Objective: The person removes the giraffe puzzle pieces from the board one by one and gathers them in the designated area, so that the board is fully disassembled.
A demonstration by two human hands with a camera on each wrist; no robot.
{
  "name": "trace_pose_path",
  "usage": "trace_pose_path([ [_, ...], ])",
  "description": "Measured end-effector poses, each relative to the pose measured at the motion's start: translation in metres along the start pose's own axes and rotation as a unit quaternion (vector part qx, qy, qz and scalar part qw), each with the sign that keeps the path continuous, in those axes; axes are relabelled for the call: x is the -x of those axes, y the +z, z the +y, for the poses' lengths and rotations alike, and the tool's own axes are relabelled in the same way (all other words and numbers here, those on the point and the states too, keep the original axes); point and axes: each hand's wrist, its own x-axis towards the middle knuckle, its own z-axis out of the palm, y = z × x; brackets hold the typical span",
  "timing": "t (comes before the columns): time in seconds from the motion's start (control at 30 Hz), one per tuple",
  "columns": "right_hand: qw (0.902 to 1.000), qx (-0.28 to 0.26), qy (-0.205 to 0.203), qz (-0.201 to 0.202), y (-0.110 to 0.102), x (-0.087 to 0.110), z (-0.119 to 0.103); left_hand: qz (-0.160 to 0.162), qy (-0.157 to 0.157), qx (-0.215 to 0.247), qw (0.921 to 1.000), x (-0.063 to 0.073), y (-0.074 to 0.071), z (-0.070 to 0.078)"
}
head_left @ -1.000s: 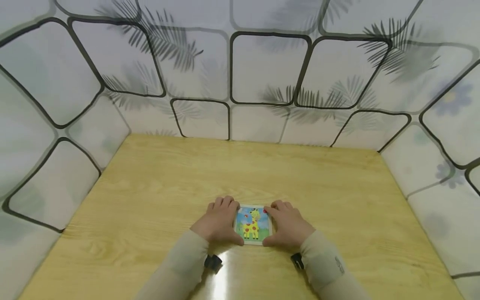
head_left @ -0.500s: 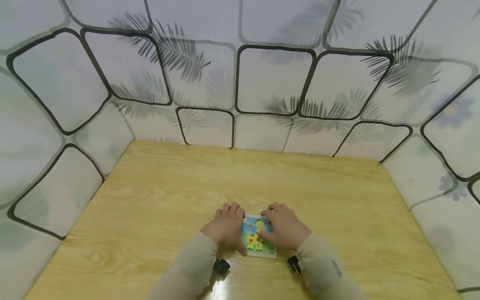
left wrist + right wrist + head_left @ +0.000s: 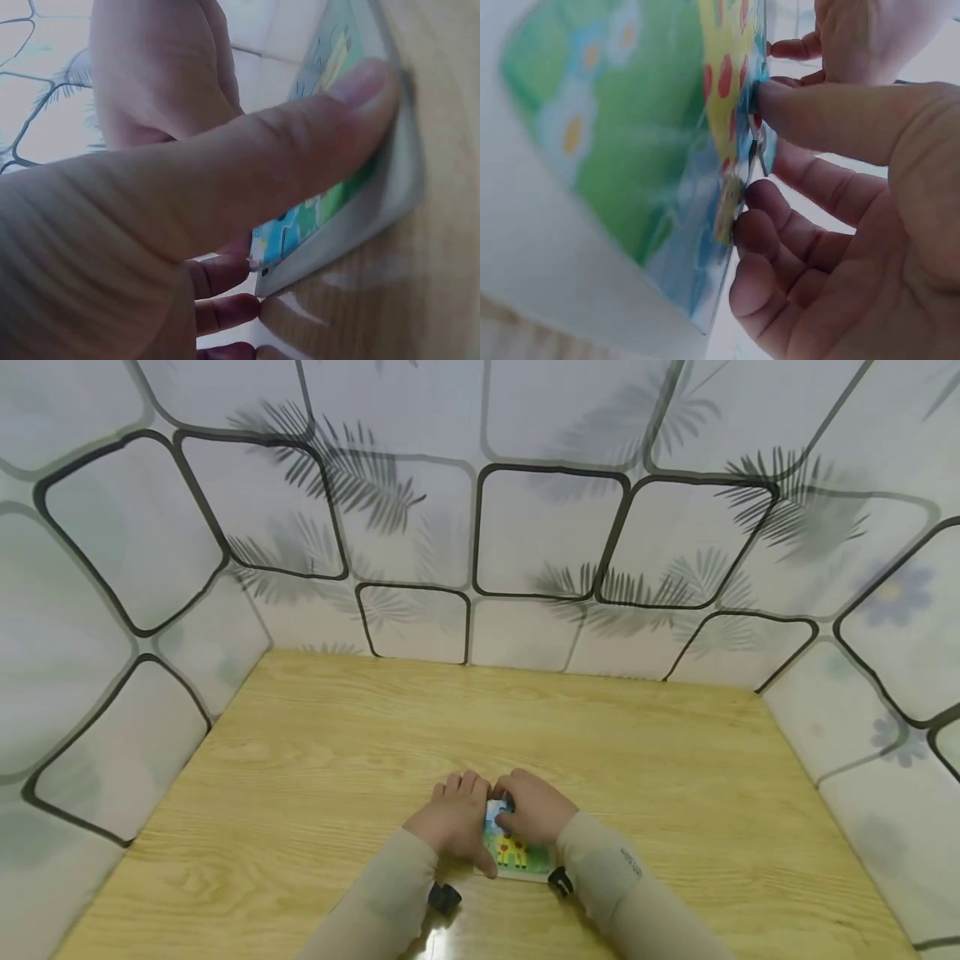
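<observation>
A small giraffe jigsaw puzzle [image 3: 525,857] lies in a pale frame on the wooden table. My left hand [image 3: 453,822] holds its left side; the thumb [image 3: 300,142] crosses the near corner, and the fingers reach the far corner. Over the upper part of the picture, my right hand [image 3: 536,810] pinches a small blue puzzle piece [image 3: 763,146] between thumb and curled fingers. This piece stands tilted out of the picture surface. The right hand hides the giraffe's head in the head view, while its yellow, red-spotted body [image 3: 724,71] shows in the right wrist view.
The light wooden table [image 3: 337,735] extends around the puzzle. Patterned fabric walls [image 3: 547,535] enclose it at the back and both sides. Dark strap ends [image 3: 445,899] hang under both wrists.
My right hand has left the puzzle's right edge and moved left over its upper part, its fingers now pinching a piece. My left hand keeps its hold on the left side.
</observation>
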Motion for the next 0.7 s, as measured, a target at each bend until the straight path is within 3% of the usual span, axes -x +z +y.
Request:
trace_pose_path([
  [0.3, 0.9972, -0.072, 0.009, 0.016, -0.001, -0.006, 0.012, 0.043, 0.024, 0.023, 0.9985, 0.011, 0.013, -0.01],
  [0.5, 0.9801, -0.188, 0.039, 0.05, -0.023, 0.01, 0.036, 0.054, 0.029, 0.027, 0.9977, 0.014, 0.016, -0.009],
  [0.6, 0.9783, -0.185, 0.067, 0.065, -0.04, 0.026, 0.055, 0.057, 0.03, 0.032, 0.9974, 0.016, 0.014, -0.008],
  [0.7, 0.9832, -0.14, 0.1, 0.061, -0.053, 0.043, 0.073, 0.06, 0.031, 0.036, 0.9971, 0.016, 0.011, -0.01],
])
